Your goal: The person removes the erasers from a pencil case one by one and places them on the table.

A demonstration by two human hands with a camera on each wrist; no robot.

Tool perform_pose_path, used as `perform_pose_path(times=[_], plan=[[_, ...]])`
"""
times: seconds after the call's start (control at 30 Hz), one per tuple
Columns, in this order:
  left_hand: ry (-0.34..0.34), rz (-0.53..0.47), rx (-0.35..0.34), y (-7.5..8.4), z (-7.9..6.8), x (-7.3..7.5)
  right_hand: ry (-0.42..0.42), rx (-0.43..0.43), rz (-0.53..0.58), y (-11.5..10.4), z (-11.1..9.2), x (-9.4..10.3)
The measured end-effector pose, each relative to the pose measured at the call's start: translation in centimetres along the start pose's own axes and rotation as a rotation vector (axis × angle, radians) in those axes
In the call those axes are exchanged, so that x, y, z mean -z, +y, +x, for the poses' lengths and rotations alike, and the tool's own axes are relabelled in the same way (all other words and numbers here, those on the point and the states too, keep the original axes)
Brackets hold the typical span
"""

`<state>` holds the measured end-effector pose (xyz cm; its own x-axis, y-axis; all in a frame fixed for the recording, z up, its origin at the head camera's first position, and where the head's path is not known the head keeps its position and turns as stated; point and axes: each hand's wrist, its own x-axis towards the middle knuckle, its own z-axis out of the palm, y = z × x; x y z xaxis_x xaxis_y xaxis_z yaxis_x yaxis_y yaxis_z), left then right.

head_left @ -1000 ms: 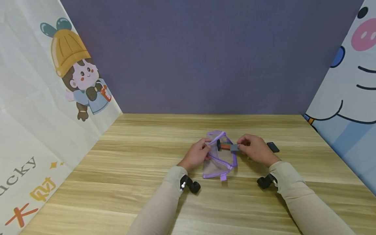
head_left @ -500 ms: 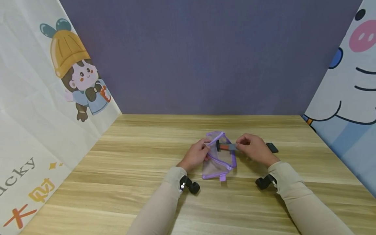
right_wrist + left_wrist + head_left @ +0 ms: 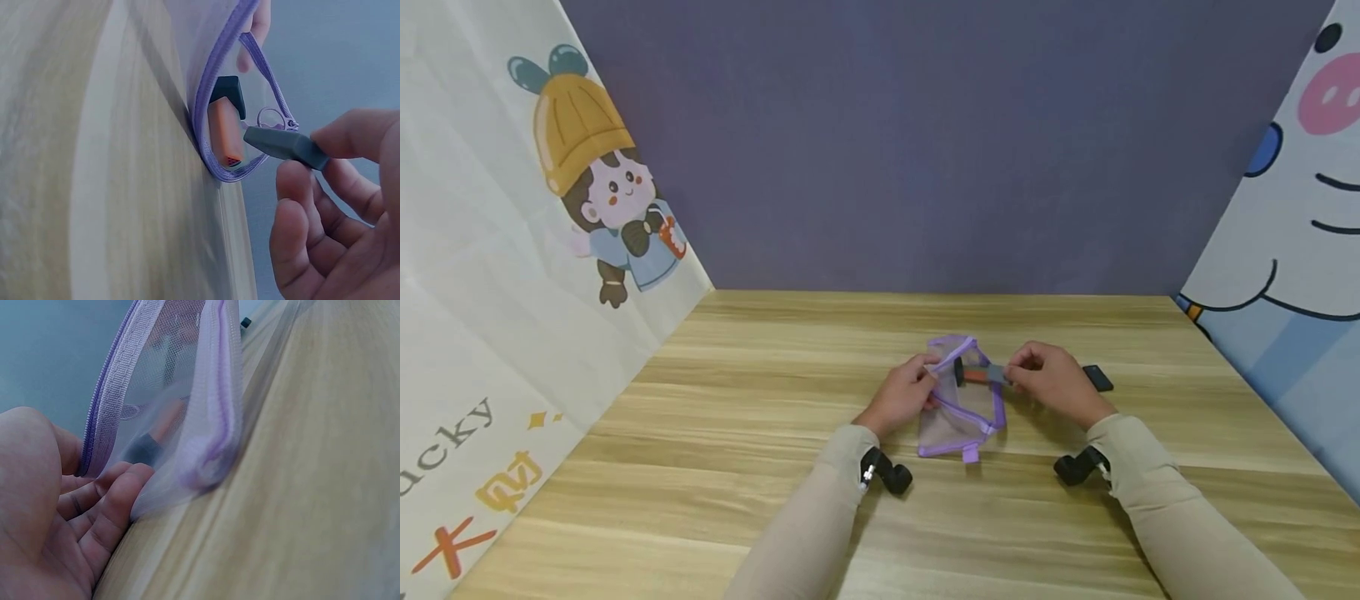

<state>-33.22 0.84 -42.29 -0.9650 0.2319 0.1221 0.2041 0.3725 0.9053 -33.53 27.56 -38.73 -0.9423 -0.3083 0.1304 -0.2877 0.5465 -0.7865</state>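
In the head view my left hand pinches the near side of a purple-edged mesh zipper pouch, whose mouth gapes toward the right. The left wrist view has the thumb and fingers at the zipper band. My right hand pinches a small grey block between thumb and fingertips, its free end at the pouch's mouth. Inside the pouch lie an orange block and a black piece, the orange one closer to the opening. A zipper pull ring hangs beside the grey block.
A flat black rectangular object lies on the wood-grain table just beyond the right hand. A dark panel stands at the back. Printed cloths with cartoon figures flank the table left and right.
The grey block has tilted slightly in the right hand at the pouch's mouth. Both hands and the pouch stay nearly in place.
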Motion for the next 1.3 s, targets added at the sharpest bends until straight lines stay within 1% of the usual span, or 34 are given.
perform_pose_path(times=[0.3,0.67,1.1,1.3], plan=[[-0.007,0.003,-0.008,0.3,0.2,-0.5,0.018,-0.016,-0.005,0.0,-0.7,0.2],[0.004,-0.005,0.007,-0.1,-0.2,-0.3,0.007,-0.026,0.031,-0.3,-1.0,0.0],[0.009,0.007,-0.003,0.2,0.0,0.0,0.026,0.012,0.04,0.3,-1.1,0.3],[0.009,0.005,0.0,0.3,-0.1,0.1,0.029,0.013,0.063,0.4,-1.3,0.6]])
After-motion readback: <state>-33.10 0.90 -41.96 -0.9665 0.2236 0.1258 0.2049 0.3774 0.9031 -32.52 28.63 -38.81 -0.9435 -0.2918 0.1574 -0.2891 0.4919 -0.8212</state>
